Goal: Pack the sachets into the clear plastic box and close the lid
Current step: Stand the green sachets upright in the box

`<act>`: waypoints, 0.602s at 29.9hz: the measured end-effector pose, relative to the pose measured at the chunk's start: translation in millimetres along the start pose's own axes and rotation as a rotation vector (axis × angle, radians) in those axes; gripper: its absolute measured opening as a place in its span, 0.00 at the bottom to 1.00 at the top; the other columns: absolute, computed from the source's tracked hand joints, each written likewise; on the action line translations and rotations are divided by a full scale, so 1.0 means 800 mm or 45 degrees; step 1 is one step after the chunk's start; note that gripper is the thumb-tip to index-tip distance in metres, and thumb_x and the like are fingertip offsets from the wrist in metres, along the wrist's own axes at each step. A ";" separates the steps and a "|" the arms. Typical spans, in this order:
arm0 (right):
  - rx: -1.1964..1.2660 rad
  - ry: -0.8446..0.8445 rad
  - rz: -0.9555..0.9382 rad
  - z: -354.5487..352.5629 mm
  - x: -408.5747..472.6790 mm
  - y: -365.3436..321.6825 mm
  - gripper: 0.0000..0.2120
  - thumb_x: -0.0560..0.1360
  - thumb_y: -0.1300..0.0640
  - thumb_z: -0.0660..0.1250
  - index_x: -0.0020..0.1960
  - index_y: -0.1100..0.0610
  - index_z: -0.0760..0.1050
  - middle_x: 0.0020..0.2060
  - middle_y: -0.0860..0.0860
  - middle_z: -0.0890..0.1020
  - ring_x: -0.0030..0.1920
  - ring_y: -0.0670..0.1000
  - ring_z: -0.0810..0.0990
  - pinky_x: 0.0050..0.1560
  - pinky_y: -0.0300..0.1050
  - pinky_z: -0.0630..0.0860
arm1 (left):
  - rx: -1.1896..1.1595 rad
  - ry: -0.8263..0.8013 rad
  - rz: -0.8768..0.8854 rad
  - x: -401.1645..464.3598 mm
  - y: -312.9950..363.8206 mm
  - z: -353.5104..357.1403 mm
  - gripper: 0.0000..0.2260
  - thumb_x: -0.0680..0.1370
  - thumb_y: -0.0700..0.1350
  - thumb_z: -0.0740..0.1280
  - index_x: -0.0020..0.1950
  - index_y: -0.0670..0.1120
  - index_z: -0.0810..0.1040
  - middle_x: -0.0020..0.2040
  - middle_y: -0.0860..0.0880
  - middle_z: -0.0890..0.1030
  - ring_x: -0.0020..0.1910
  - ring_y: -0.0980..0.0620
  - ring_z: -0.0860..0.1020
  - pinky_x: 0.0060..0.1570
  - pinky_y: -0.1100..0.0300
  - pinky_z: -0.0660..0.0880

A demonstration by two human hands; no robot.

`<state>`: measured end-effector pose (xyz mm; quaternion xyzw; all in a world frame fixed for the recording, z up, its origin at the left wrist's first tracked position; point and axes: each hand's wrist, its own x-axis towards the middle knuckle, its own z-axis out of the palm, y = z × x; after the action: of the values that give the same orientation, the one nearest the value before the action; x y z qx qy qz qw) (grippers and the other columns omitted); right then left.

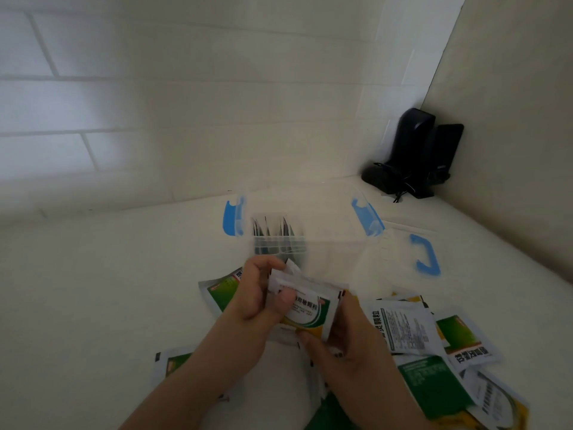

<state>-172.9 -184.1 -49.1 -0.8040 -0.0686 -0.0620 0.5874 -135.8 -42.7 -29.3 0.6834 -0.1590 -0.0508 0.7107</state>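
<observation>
A small stack of white, green and yellow sachets (310, 305) is held over the white table by both hands. My left hand (260, 293) grips its left side, thumb on top. My right hand (344, 339) holds its lower right edge. Just beyond stands the clear plastic box (325, 243), open, with blue latches (231, 217) on both ends and a few sachets (273, 231) standing upright at its left end. Its clear lid (400, 252) with a blue handle (424, 256) lies to the right of the box. Several loose sachets (434, 352) lie scattered around my hands.
A black device with cables (412, 156) stands in the far right corner where the tiled wall meets a side wall. More sachets (173, 364) lie near the front edge at the left of my left forearm.
</observation>
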 end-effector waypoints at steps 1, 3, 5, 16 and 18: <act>-0.017 0.011 -0.011 -0.001 0.000 0.000 0.23 0.70 0.61 0.70 0.53 0.36 0.68 0.51 0.29 0.76 0.48 0.34 0.79 0.48 0.30 0.76 | -0.020 0.005 -0.026 0.001 0.001 0.002 0.07 0.76 0.40 0.59 0.52 0.50 0.67 0.45 0.52 0.78 0.41 0.66 0.79 0.37 0.73 0.75; -0.039 0.038 -0.036 -0.003 0.001 -0.001 0.21 0.71 0.61 0.69 0.52 0.35 0.69 0.51 0.29 0.76 0.49 0.33 0.78 0.50 0.28 0.75 | -0.018 -0.004 -0.062 0.000 -0.001 0.004 0.08 0.77 0.41 0.58 0.53 0.52 0.68 0.47 0.56 0.78 0.42 0.70 0.78 0.37 0.76 0.73; -0.067 0.074 -0.051 -0.005 0.003 0.000 0.22 0.72 0.62 0.68 0.50 0.35 0.70 0.49 0.30 0.78 0.48 0.33 0.79 0.47 0.27 0.75 | 0.023 -0.070 -0.103 -0.001 -0.010 0.004 0.08 0.76 0.45 0.59 0.52 0.57 0.71 0.46 0.61 0.81 0.46 0.72 0.76 0.40 0.77 0.72; -0.229 0.063 -0.173 -0.043 0.010 -0.060 0.09 0.72 0.43 0.63 0.52 0.41 0.73 0.47 0.42 0.80 0.48 0.36 0.78 0.43 0.24 0.72 | 0.572 -0.307 0.094 0.018 0.053 -0.007 0.05 0.77 0.49 0.58 0.51 0.59 0.67 0.49 0.57 0.79 0.50 0.59 0.77 0.50 0.62 0.77; -0.322 0.098 -0.185 -0.056 0.027 -0.081 0.06 0.73 0.47 0.61 0.47 0.46 0.74 0.44 0.41 0.79 0.47 0.35 0.77 0.40 0.23 0.72 | 0.695 -0.416 0.095 0.050 0.083 -0.013 0.04 0.77 0.49 0.59 0.51 0.53 0.68 0.48 0.51 0.79 0.48 0.52 0.79 0.49 0.53 0.79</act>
<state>-164.7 -206.5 28.9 -0.8615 -0.0957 -0.1433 0.4776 -104.1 -40.0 42.1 0.8254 -0.3037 -0.0890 0.4675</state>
